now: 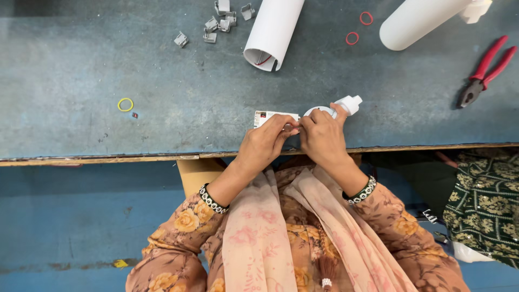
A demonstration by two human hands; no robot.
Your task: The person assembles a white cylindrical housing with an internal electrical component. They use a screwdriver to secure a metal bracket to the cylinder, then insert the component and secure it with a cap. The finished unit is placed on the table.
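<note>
My left hand (pixel 267 141) rests at the near edge of the blue-grey worktable (pixel 108 124), its fingertips pinching a small white rectangular module (pixel 269 116) with a dark end. My right hand (pixel 323 138) grips a white round-rimmed plastic fitting (pixel 341 105) whose stubby connector sticks out to the upper right. The fingertips of both hands meet between the module and the fitting. Exactly what passes between the two parts is hidden by my fingers.
Two rolled white sheets lie at the back, one (pixel 273 31) in the middle and one (pixel 421 20) at the right. Several small grey metal clips (pixel 219 22), two red rubber rings (pixel 359 28), a yellow ring (pixel 125 104), red-handled pliers (pixel 485 69). Another person's green patterned clothing (pixel 486 200) at right.
</note>
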